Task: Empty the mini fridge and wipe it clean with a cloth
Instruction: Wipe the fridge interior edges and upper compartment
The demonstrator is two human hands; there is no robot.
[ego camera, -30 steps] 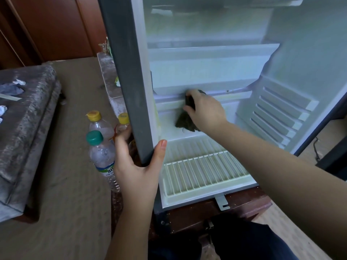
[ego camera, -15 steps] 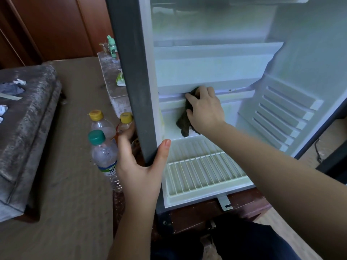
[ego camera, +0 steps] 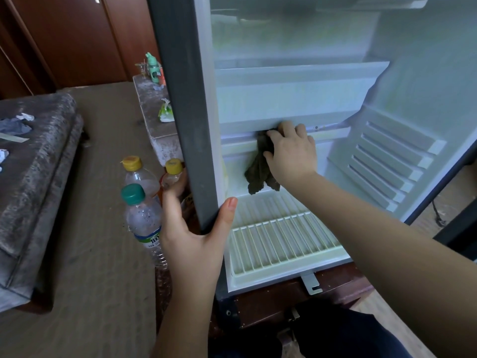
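Our cloth [ego camera: 260, 169] hangs against the ledge at the back of the open fridge [ego camera: 284, 99], gripped and pressed there by our right hand [ego camera: 291, 153]. Our left hand [ego camera: 193, 239] clamps the fridge's grey left edge, thumb inside. Three capped bottles [ego camera: 143, 218] stand just beside it.

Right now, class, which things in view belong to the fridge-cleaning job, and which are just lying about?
Job: mini fridge; dark cloth held by the right hand; left hand gripping the fridge's edge; three plastic bottles beside it, probably taken out.

Lying about: green packet and green container on the ledge; crumpled paper on the grey cushion.
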